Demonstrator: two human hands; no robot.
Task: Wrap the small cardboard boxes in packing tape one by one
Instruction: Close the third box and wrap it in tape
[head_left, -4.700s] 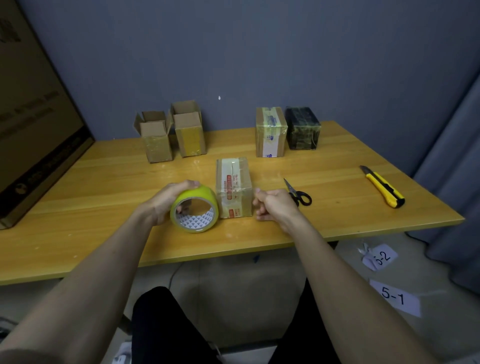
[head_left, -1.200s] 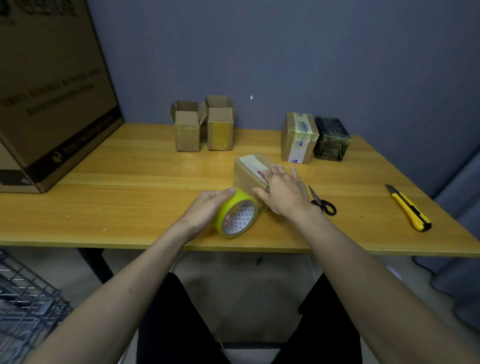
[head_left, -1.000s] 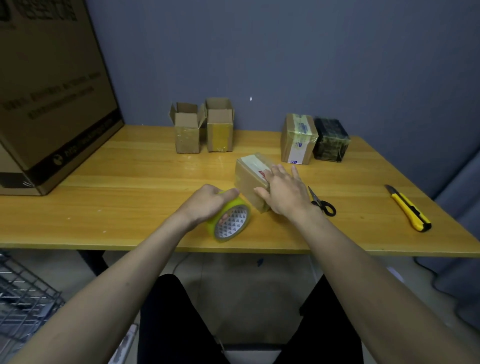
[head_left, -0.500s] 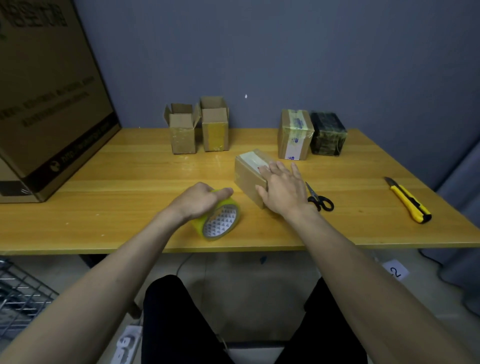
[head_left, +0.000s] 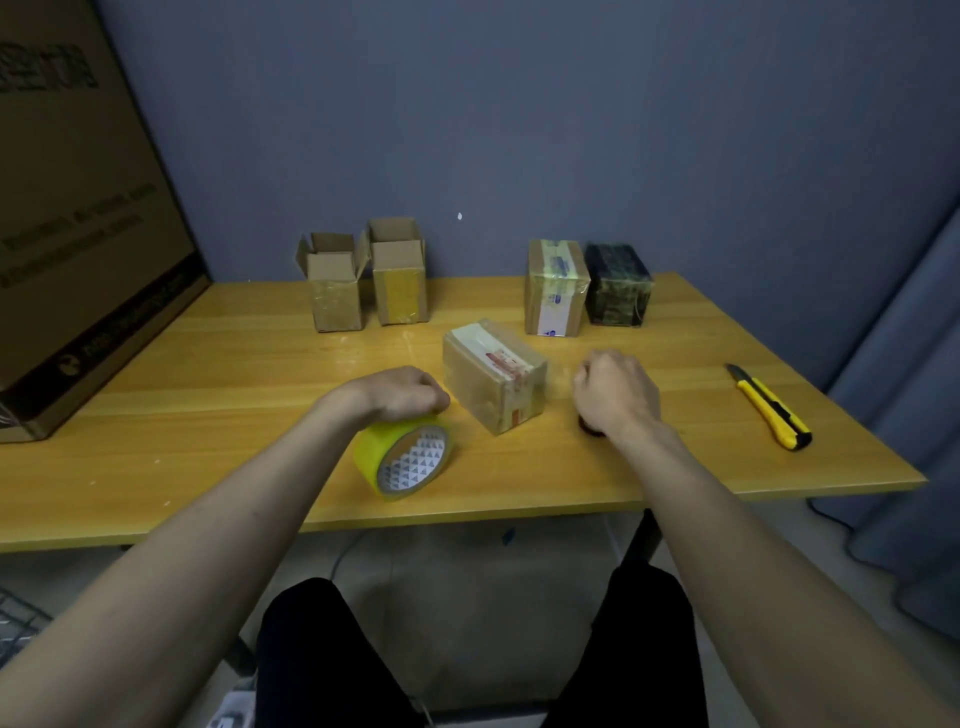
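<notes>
A person is taping a small box (head_left: 493, 375) at centre frame.
Left hand (head_left: 400, 393) is gripping the tape roll (head_left: 402, 454); right hand (head_left: 615, 392) is curling over scissors (head_left: 587, 427). Two open boxes (head_left: 363, 280) are waiting, upper left.

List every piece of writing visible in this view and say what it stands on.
No text here reads clearly.
Large carton at left: dark print in several rows, too blurred to read.
Box between the hands: red print on its label, too small.
Taped box at the back: blue marks on a white label, illegible.
Tape roll: triangle pattern on the core, no words.
</notes>
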